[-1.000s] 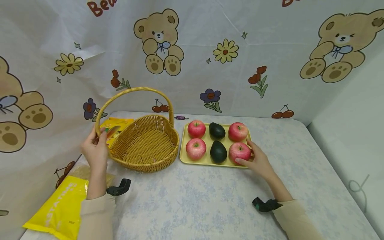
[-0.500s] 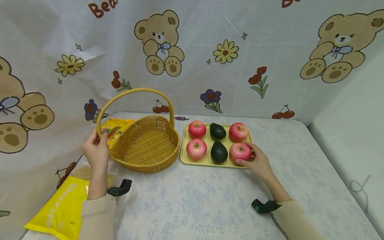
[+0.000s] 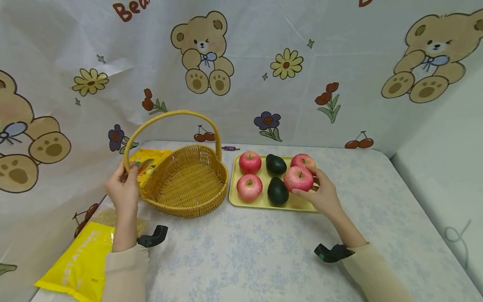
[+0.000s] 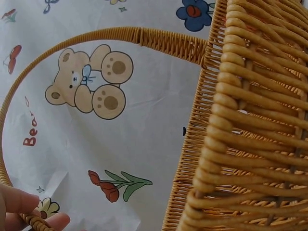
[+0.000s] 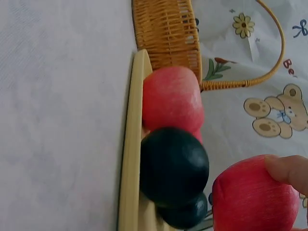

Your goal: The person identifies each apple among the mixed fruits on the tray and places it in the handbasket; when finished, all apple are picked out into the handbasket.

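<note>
My left hand (image 3: 123, 188) pinches the left side of the arched handle of a yellow wicker basket (image 3: 181, 208); thumb and fingertips wrap the handle (image 4: 103, 34) in the left wrist view. Nothing lies inside the basket. My right hand (image 3: 323, 193) grips a red apple (image 3: 298, 179) between thumb and fingers, raised over the front right of a pale yellow tray (image 3: 241, 204). In the right wrist view the held apple (image 5: 255, 195) is off the tray, beside a dark avocado (image 5: 174, 166). On the tray sit three other apples and two avocados (image 3: 277, 192).
Left of the basket lies a yellow packet (image 3: 152, 154), partly behind it. A yellow pasta bag (image 3: 81, 256) is at the table's left edge, beside my left forearm. A bear-print cloth (image 3: 241, 63) hangs behind the table. A white wall (image 3: 445, 167) stands to the right.
My right hand has lifted the front right apple off the tray, up and slightly left, so it now partly overlaps the apple behind. The left hand and basket stay in place.
</note>
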{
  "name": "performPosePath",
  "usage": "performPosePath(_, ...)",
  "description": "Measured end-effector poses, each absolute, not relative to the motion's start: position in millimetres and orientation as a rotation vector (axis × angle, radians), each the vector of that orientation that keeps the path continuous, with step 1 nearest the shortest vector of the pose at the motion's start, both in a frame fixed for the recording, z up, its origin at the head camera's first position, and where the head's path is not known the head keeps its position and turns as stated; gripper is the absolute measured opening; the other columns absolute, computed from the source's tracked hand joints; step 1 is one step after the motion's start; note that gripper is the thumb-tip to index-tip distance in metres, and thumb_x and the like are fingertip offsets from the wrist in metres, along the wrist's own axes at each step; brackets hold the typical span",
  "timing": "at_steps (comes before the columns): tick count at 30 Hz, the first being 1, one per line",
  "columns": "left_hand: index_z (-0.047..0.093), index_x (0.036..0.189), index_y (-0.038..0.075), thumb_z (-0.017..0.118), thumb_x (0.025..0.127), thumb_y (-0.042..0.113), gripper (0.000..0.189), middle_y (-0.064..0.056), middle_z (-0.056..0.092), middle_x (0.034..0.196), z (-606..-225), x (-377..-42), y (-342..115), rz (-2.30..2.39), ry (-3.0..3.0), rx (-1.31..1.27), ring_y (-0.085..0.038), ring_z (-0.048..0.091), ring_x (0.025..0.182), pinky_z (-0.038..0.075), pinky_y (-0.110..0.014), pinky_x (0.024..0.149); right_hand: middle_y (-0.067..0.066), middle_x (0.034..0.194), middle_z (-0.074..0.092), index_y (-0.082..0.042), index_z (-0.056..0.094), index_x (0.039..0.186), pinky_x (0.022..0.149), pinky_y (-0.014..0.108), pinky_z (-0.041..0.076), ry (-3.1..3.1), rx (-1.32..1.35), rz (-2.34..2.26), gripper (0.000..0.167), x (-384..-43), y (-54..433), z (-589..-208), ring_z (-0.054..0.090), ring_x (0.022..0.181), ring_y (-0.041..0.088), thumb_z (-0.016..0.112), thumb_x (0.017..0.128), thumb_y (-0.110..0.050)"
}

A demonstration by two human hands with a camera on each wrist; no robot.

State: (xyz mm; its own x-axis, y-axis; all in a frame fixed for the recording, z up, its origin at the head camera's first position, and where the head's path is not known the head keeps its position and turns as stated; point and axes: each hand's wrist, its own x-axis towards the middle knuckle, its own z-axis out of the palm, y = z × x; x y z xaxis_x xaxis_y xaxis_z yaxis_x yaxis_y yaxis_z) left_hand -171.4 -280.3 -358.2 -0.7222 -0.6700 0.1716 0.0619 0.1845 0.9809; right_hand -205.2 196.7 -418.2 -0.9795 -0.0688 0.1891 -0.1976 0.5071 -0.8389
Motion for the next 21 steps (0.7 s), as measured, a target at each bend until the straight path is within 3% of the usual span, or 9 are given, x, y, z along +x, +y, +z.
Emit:
performPosePath(4,0.056,0.139,0.022,0.060,0.098,0.018,0.041,-0.008,0.063,0.131,-357,-172,-280,-1.596,-1.871,0.583,-0.009,0.058,0.115,0.047,-0.012,0.084,0.015,0.138,0.051,-0.006,0.042,0.144,0.097,0.050,0.050,-2.588,0.366,1.505,0.081,-213,166,-402,0.056,0.118,0.034,0.084,0.078,-0.023)
performPosePath(9,0.058,0.137,0.019,0.059,0.098,0.019,0.039,-0.010,0.061,0.135,-357,-173,-280,-1.552,-1.887,0.586,-0.006,0.058,0.104,0.042,-0.010,0.071,0.013,0.131,0.056,-0.006,0.044,0.141,0.095,0.047,0.051,-2.564,0.526,1.526,0.081,-223,120,-384,0.058,0.113,0.029,0.086,0.075,-0.023)
performPosePath(15,0.056,0.139,0.021,0.058,0.099,0.020,0.040,-0.010,0.061,0.135,-357,-173,-279,-1.543,-1.901,0.598,-0.008,0.058,0.115,0.045,-0.013,0.085,0.009,0.131,0.055,-0.009,0.045,0.139,0.097,0.041,0.051,-2.566,0.593,1.624,0.080,-232,61,-375,0.057,0.115,0.026,0.086,0.073,-0.024)
performPosePath(21,0.056,0.139,0.021,0.057,0.099,0.021,0.040,-0.008,0.060,0.136,-358,-173,-278,-1.507,-1.913,0.592,-0.009,0.058,0.116,0.044,-0.012,0.082,0.007,0.137,0.050,-0.013,0.040,0.142,0.097,0.040,0.051,-2.599,0.537,1.775,0.083,-238,-2,-381,0.054,0.121,0.026,0.086,0.074,-0.028)
